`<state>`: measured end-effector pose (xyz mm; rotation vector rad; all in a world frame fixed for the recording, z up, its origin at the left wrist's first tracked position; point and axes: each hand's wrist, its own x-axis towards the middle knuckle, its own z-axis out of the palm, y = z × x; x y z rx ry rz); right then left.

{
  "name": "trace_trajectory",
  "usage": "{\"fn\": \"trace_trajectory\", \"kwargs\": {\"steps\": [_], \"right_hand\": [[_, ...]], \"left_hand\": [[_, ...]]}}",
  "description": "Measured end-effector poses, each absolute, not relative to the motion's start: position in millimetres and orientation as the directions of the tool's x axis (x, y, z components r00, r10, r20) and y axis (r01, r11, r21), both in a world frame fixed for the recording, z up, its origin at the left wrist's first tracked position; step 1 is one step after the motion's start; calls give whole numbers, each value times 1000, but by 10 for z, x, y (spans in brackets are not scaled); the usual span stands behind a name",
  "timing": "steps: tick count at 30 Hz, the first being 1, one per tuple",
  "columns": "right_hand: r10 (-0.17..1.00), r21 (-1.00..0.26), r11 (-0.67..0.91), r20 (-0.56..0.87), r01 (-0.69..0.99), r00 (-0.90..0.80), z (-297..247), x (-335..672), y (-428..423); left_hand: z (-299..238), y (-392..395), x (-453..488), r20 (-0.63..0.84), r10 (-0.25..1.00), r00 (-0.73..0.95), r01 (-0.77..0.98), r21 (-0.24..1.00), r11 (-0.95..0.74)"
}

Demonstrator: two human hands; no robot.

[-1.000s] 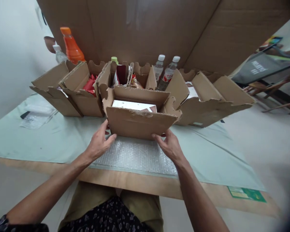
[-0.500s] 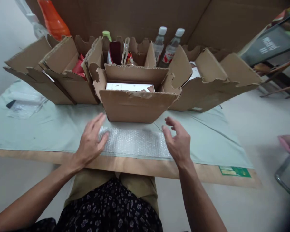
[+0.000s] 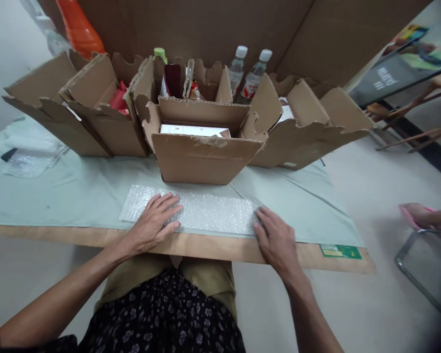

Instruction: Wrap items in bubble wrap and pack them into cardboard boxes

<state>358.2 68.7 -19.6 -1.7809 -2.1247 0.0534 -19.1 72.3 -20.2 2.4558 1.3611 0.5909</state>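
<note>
A strip of bubble wrap lies flat on the pale green mat, near the table's front edge. My left hand rests flat on its left part, fingers stretched out. My right hand lies palm down at the strip's right end, fingers spread. Just beyond the strip stands an open cardboard box with a white packet inside. Neither hand holds anything.
Several more open cardboard boxes stand in a row behind, with red packets, an orange bottle and two water bottles. A big cardboard sheet rises at the back. Another person's foot and a chair frame show at right.
Both hands let go of the front box's wall, drew back toward me and came down flat on the bubble wrap. The camera tilted down a little.
</note>
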Motion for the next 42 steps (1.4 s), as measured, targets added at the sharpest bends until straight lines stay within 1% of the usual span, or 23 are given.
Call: {"fn": "trace_trajectory", "kwargs": {"steps": [2, 5, 6, 8, 10, 11, 14, 17, 20, 22, 23, 25, 27, 29, 31, 33, 35, 36, 38, 39, 40, 41, 42], "right_hand": [[945, -263, 185, 312, 947, -97, -135, 3756, 689], [924, -260, 268, 341, 928, -172, -38, 3670, 847], [923, -251, 292, 328, 923, -203, -20, 3594, 927], [930, -226, 314, 268, 922, -251, -19, 3443, 1089], [940, -208, 318, 194, 925, -279, -56, 3345, 1212], [943, -209, 319, 169, 924, -287, -80, 3323, 1249], [940, -266, 331, 181, 905, -290, -110, 3336, 1250], [955, -408, 282, 205, 868, -214, 5, 3374, 1096], [985, -588, 174, 110, 790, -135, 204, 3309, 816], [984, -692, 133, 3, 709, -181, 289, 3156, 591], [972, -739, 122, -47, 663, -231, 300, 3044, 478], [930, -818, 105, -121, 566, -348, 261, 2765, 273], [886, -873, 74, -164, 482, -433, 169, 2464, 116], [847, -906, 22, -208, 423, -489, 79, 2209, 13], [807, -925, -27, -243, 378, -538, 34, 2047, -46], [778, -940, -72, -262, 333, -572, 47, 1982, -74], [761, -950, -145, -285, 275, -583, 98, 1973, -68], [753, -952, -201, -301, 231, -585, 127, 1970, -50], [738, -938, -335, -322, 93, -592, 168, 1934, 23], [737, -919, -395, -322, 8, -594, 176, 1895, 76], [738, -894, -442, -317, -72, -595, 177, 1840, 138], [741, -870, -473, -308, -139, -597, 172, 1776, 203], [745, -850, -492, -299, -188, -597, 164, 1709, 268]], "left_hand": [[-173, 715, -247, 307, 871, 384, 767, 418, -486], [-83, 687, -452, 400, 901, 166, 886, 341, -314], [-52, 668, -543, 398, 912, 98, 925, 301, -230], [-11, 615, -720, 347, 938, -14, 973, 221, -67], [-12, 559, -842, 271, 958, -89, 985, 167, 44], [-29, 539, -872, 244, 963, -112, 984, 163, 73], [-99, 522, -863, 241, 960, -139, 970, 227, 84], [-82, 549, -834, 264, 952, -158, 941, 332, 64], [104, 606, -909, 197, 955, -220, 867, 488, 100], [284, 711, -996, 181, 947, -265, 827, 548, 127], [369, 799, -1034, 197, 939, -281, 827, 546, 132], [492, 1049, -1075, 245, 930, -275, 860, 494, 124], [527, 1351, -1057, 257, 939, -230, 897, 430, 102], [484, 1596, -1001, 244, 953, -179, 918, 391, 72], [401, 1664, -947, 272, 953, -133, 923, 385, 18], [325, 1484, -929, 333, 939, -83, 899, 432, -73], [294, 1081, -946, 343, 939, 1, 819, 539, -198], [301, 829, -959, 309, 949, 64, 749, 613, -250], [348, 323, -966, 202, 946, 255, 570, 759, -316], [374, 105, -949, 165, 931, 325, 499, 806, -317], [394, -69, -914, 138, 926, 352, 472, 828, -303], [400, -194, -863, 119, 934, 337, 474, 836, -278], [390, -264, -800, 105, 955, 278, 501, 832, -237]]}}
